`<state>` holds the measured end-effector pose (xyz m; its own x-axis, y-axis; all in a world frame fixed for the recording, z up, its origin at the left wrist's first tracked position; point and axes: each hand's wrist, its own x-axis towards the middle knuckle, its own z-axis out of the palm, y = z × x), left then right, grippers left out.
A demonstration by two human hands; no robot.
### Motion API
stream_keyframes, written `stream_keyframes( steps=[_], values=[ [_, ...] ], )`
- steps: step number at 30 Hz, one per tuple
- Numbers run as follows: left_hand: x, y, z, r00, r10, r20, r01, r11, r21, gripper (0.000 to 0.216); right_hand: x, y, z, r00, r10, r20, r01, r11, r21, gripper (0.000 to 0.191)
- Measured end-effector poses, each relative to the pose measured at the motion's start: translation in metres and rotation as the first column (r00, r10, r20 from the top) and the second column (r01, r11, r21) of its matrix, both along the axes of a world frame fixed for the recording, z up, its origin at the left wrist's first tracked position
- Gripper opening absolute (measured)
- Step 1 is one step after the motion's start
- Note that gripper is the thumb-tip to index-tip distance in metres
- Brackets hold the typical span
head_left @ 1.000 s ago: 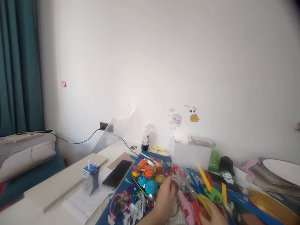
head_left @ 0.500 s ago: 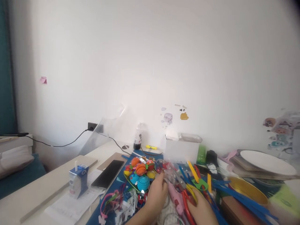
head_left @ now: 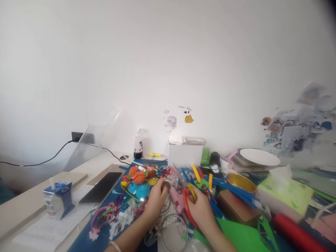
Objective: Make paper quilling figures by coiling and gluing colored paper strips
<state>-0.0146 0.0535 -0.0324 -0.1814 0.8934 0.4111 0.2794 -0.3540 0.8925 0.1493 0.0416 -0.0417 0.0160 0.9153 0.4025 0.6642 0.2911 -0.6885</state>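
Observation:
My right hand [head_left: 201, 208] is closed around the scissors [head_left: 187, 207], which have one red and one yellow handle; the blades point away from me. My left hand [head_left: 156, 198] has its fingers curled at a small round, silvery-edged thing [head_left: 167, 182], too blurred to name. Between the hands lies a pink glue gun [head_left: 176, 198]. Just left of my left hand sits a cluster of orange and blue coiled paper pieces [head_left: 142, 191]. Wire rings [head_left: 187, 231] lie nearer to me, below the hands.
At left are a drink carton [head_left: 59, 201] and a black phone-like slab [head_left: 102, 187]. A dark-liquid bottle [head_left: 138, 144] and white box [head_left: 185, 154] stand by the wall. Rightward are a gold tin [head_left: 241, 182], brown box [head_left: 235, 204], tissue box [head_left: 286, 196], green sheet [head_left: 240, 234] and red roll [head_left: 299, 231].
The view has swung right and down, bringing the tissue box, green sheet and red roll into sight. The scissors stay in my right hand. My left hand remains near the coiled paper pieces.

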Motion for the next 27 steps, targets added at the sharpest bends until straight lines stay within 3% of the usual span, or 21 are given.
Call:
stream_keyframes(
  steps=[8, 15, 21, 27],
  values=[
    [-0.004, 0.009, 0.003, 0.937, -0.08, 0.34, 0.101, 0.994, -0.045, 0.017, 0.002, -0.008, 0.011, 0.982, -0.005, 0.19, -0.008, 0.998, 0.068, 0.037],
    [0.001, -0.001, 0.017, 0.738, -0.212, 0.641, 0.323, 0.945, -0.06, 0.013, 0.001, -0.012, 0.011, 0.973, 0.027, 0.231, -0.045, 0.996, 0.072, 0.038],
    [0.002, -0.005, 0.024, 0.625, -0.217, 0.75, 0.414, 0.907, -0.082, 0.008, 0.001, -0.009, 0.009, 0.972, 0.021, 0.233, -0.029, 0.999, 0.034, 0.036],
    [-0.001, -0.003, 0.022, 0.577, -0.214, 0.788, 0.442, 0.893, -0.081, 0.015, 0.004, -0.005, 0.008, 0.974, 0.016, 0.225, -0.022, 0.999, 0.027, 0.037]
  ],
)
